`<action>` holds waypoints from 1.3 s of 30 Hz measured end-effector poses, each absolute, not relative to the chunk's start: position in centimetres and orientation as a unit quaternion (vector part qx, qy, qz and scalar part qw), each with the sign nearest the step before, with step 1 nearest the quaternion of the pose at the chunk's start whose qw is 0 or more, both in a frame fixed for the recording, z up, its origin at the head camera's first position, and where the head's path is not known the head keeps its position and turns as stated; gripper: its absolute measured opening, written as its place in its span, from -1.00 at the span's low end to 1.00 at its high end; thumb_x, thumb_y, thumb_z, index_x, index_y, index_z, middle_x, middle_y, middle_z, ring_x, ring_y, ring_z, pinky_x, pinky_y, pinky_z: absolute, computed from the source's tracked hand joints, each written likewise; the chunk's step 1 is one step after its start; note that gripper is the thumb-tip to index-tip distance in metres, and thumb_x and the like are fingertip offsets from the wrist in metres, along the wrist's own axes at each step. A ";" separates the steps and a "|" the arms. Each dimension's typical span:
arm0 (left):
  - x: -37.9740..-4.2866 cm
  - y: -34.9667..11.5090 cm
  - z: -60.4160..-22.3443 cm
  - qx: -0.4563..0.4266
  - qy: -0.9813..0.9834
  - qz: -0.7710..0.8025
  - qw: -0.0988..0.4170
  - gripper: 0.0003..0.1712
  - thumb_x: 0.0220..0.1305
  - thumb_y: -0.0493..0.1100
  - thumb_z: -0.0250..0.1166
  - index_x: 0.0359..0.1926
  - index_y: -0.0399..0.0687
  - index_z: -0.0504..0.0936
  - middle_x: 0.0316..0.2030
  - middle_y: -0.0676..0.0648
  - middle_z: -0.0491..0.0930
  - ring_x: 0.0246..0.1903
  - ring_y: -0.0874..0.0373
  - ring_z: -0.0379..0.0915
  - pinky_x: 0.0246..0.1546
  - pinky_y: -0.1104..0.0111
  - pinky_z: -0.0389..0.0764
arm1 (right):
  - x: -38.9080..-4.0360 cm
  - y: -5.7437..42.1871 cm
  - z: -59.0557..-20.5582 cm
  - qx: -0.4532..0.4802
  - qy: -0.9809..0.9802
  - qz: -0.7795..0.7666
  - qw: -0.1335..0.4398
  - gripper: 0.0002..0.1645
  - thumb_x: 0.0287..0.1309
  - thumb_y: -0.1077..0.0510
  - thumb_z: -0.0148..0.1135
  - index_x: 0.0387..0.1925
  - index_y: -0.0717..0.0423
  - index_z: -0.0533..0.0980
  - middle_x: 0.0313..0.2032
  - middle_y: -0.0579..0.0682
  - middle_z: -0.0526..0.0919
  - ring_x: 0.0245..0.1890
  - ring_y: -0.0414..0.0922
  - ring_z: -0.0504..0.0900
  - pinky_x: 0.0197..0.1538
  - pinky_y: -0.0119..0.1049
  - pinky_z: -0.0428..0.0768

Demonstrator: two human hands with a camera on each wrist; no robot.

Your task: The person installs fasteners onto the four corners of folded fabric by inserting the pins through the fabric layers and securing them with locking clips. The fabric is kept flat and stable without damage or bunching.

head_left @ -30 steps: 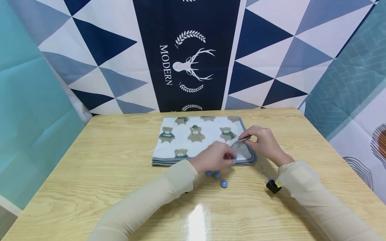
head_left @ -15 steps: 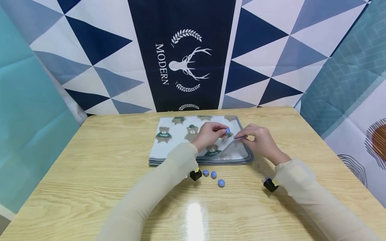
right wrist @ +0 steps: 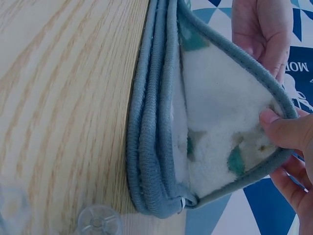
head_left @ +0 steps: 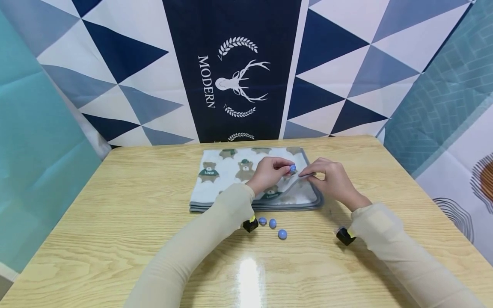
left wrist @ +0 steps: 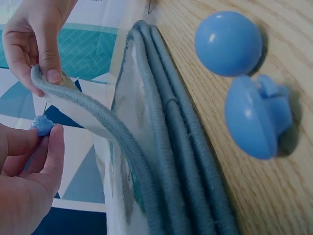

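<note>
My left hand (head_left: 267, 172) pinches a small blue fastener (left wrist: 43, 126) between thumb and fingers. A thin needle rises from the fastener, just below the blanket's raised corner in the left wrist view. The folded white blanket (head_left: 227, 187) has grey-blue edging and bears in green. My right hand (head_left: 334, 183) grips the lifted top-layer corner, thumb (right wrist: 286, 131) on one face and fingers behind. Three more blue domed fasteners lie on the table before the blanket; the nearest fastener (head_left: 282, 234) shows its smooth dome. Another fastener (left wrist: 257, 117) lies tipped, its stepped underside showing.
Clear round plastic discs (right wrist: 100, 221) lie on the wooden table (head_left: 127, 205) near the blanket's right corner. A black wrist camera (head_left: 250, 224) hangs under the left sleeve, another camera (head_left: 345, 235) under the right. A patterned cloth backdrop (head_left: 131, 51) stands behind the table.
My left hand has risen from the blanket's front edge to beside the lifted corner, carrying the blue fastener. The right hand keeps its grip on the corner.
</note>
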State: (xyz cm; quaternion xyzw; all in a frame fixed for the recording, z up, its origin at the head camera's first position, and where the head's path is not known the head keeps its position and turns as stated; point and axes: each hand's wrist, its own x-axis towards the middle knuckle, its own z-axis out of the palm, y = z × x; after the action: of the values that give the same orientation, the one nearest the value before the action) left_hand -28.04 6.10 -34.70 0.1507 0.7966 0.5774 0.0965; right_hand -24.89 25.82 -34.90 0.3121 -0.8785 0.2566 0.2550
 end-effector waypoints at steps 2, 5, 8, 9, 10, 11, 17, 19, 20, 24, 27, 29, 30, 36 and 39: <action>-28.0 6.1 -34.7 0.150 0.799 0.575 0.090 -0.76 0.35 -0.25 0.18 -0.05 -0.15 0.70 -0.14 -0.15 0.73 -0.12 0.03 0.69 -0.26 0.55 0.62 | -24.8 25.8 -34.9 0.312 -0.878 0.259 0.254 -0.64 -0.22 0.50 0.45 -0.40 0.02 0.73 -0.43 -0.07 0.77 -0.37 -0.15 0.65 -0.30 -0.41 0.58; -28.0 6.0 -34.7 0.144 0.795 0.583 0.085 -0.77 0.35 -0.26 0.18 -0.06 -0.17 0.70 -0.14 -0.16 0.73 -0.13 0.02 0.69 -0.26 0.56 0.62 | -24.8 25.8 -34.9 0.314 -0.877 0.260 0.254 -0.65 -0.22 0.49 0.45 -0.41 0.02 0.73 -0.43 -0.07 0.76 -0.37 -0.15 0.65 -0.30 -0.41 0.58; -28.0 6.0 -34.7 0.142 0.793 0.586 0.085 -0.77 0.34 -0.27 0.18 -0.06 -0.18 0.70 -0.14 -0.17 0.73 -0.13 0.03 0.69 -0.25 0.55 0.63 | -24.8 25.8 -34.9 0.315 -0.878 0.258 0.254 -0.66 -0.21 0.48 0.45 -0.41 0.02 0.73 -0.44 -0.07 0.76 -0.37 -0.15 0.65 -0.30 -0.52 0.53; -28.0 6.0 -34.8 0.144 0.794 0.584 0.085 -0.77 0.34 -0.27 0.18 -0.06 -0.18 0.70 -0.14 -0.16 0.73 -0.14 0.04 0.69 -0.26 0.55 0.62 | -24.9 25.8 -34.9 0.315 -0.878 0.257 0.253 -0.66 -0.21 0.48 0.45 -0.41 0.02 0.73 -0.44 -0.07 0.76 -0.37 -0.16 0.65 -0.30 -0.55 0.52; -28.0 6.0 -34.8 0.146 0.796 0.582 0.085 -0.77 0.34 -0.26 0.18 -0.06 -0.17 0.70 -0.15 -0.16 0.73 -0.14 0.05 0.69 -0.26 0.56 0.62 | -24.9 25.8 -34.9 0.315 -0.879 0.255 0.252 -0.67 -0.21 0.48 0.45 -0.41 0.02 0.73 -0.44 -0.07 0.76 -0.37 -0.16 0.64 -0.29 -0.57 0.50; -28.0 6.1 -34.8 0.149 0.796 0.580 0.085 -0.77 0.34 -0.26 0.18 -0.06 -0.17 0.70 -0.15 -0.15 0.73 -0.14 0.05 0.69 -0.27 0.56 0.61 | -24.9 25.8 -34.9 0.314 -0.879 0.255 0.251 -0.67 -0.21 0.48 0.45 -0.41 0.02 0.73 -0.44 -0.07 0.76 -0.36 -0.16 0.64 -0.30 -0.57 0.50; -28.0 6.0 -34.9 0.154 0.801 0.574 0.073 -0.77 0.34 -0.26 0.18 -0.07 -0.17 0.70 -0.15 -0.16 0.73 -0.15 0.03 0.69 -0.28 0.55 0.60 | -24.8 25.7 -34.9 0.315 -0.879 0.257 0.248 -0.64 -0.21 0.50 0.44 -0.41 0.01 0.73 -0.43 -0.07 0.76 -0.36 -0.16 0.65 -0.29 -0.56 0.51; -28.0 6.0 -34.9 0.155 0.804 0.570 0.072 -0.77 0.34 -0.25 0.19 -0.07 -0.16 0.70 -0.15 -0.15 0.74 -0.16 0.06 0.70 -0.28 0.56 0.59 | -24.8 25.7 -34.9 0.316 -0.878 0.259 0.248 -0.64 -0.21 0.51 0.43 -0.41 0.01 0.73 -0.43 -0.07 0.76 -0.36 -0.15 0.65 -0.29 -0.57 0.50; -28.0 6.0 -34.9 0.156 0.806 0.566 0.071 -0.77 0.34 -0.25 0.19 -0.07 -0.16 0.70 -0.16 -0.14 0.74 -0.16 0.08 0.70 -0.29 0.57 0.59 | -24.8 25.7 -34.9 0.316 -0.878 0.260 0.247 -0.64 -0.21 0.51 0.43 -0.40 0.02 0.73 -0.43 -0.06 0.76 -0.36 -0.15 0.65 -0.29 -0.57 0.51; -28.0 5.9 -34.9 0.162 0.815 0.553 0.066 -0.78 0.34 -0.24 0.19 -0.07 -0.12 0.71 -0.17 -0.11 0.74 -0.20 0.16 0.69 -0.33 0.59 0.56 | -24.8 25.7 -34.9 0.314 -0.880 0.260 0.245 -0.65 -0.19 0.50 0.43 -0.40 0.02 0.73 -0.43 -0.06 0.76 -0.37 -0.16 0.64 -0.28 -0.58 0.50; -28.0 5.9 -34.8 0.165 0.821 0.543 0.067 -0.78 0.34 -0.22 0.20 -0.07 -0.09 0.71 -0.18 -0.09 0.74 -0.21 0.19 0.67 -0.34 0.59 0.54 | -24.7 25.7 -34.8 0.313 -0.880 0.260 0.245 -0.65 -0.20 0.50 0.43 -0.40 0.02 0.73 -0.43 -0.06 0.76 -0.37 -0.16 0.64 -0.29 -0.59 0.50; -27.9 5.8 -34.8 0.165 0.822 0.541 0.070 -0.78 0.34 -0.20 0.21 -0.07 -0.08 0.71 -0.17 -0.08 0.74 -0.21 0.20 0.66 -0.34 0.58 0.54 | -24.7 25.7 -34.8 0.314 -0.879 0.261 0.246 -0.64 -0.20 0.50 0.43 -0.40 0.02 0.73 -0.43 -0.06 0.76 -0.37 -0.15 0.64 -0.29 -0.59 0.49; -27.9 5.8 -34.8 0.165 0.823 0.539 0.072 -0.78 0.34 -0.20 0.20 -0.07 -0.07 0.71 -0.17 -0.07 0.74 -0.21 0.21 0.66 -0.34 0.58 0.54 | -24.7 25.7 -34.7 0.314 -0.880 0.259 0.246 -0.64 -0.21 0.50 0.44 -0.40 0.02 0.73 -0.43 -0.07 0.76 -0.37 -0.15 0.64 -0.30 -0.59 0.49; -27.9 5.8 -34.8 0.159 0.818 0.548 0.069 -0.77 0.35 -0.22 0.19 -0.06 -0.09 0.71 -0.16 -0.08 0.74 -0.19 0.18 0.68 -0.33 0.59 0.56 | -24.7 25.6 -34.7 0.313 -0.882 0.255 0.242 -0.67 -0.18 0.47 0.44 -0.39 0.02 0.73 -0.42 -0.08 0.75 -0.36 -0.18 0.64 -0.31 -0.56 0.50; -27.9 5.9 -34.8 0.154 0.813 0.558 0.069 -0.77 0.35 -0.25 0.18 -0.06 -0.12 0.70 -0.15 -0.11 0.74 -0.17 0.15 0.69 -0.32 0.59 0.58 | -24.6 25.6 -34.6 0.313 -0.884 0.253 0.240 -0.69 -0.17 0.45 0.45 -0.40 0.02 0.73 -0.42 -0.08 0.76 -0.35 -0.19 0.64 -0.31 -0.55 0.51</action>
State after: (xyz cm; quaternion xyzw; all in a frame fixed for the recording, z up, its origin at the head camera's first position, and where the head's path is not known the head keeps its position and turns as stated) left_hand -27.91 5.86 -34.79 0.1544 0.8127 0.5576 0.0688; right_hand -24.61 25.58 -34.61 0.3126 -0.8837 0.2527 0.2398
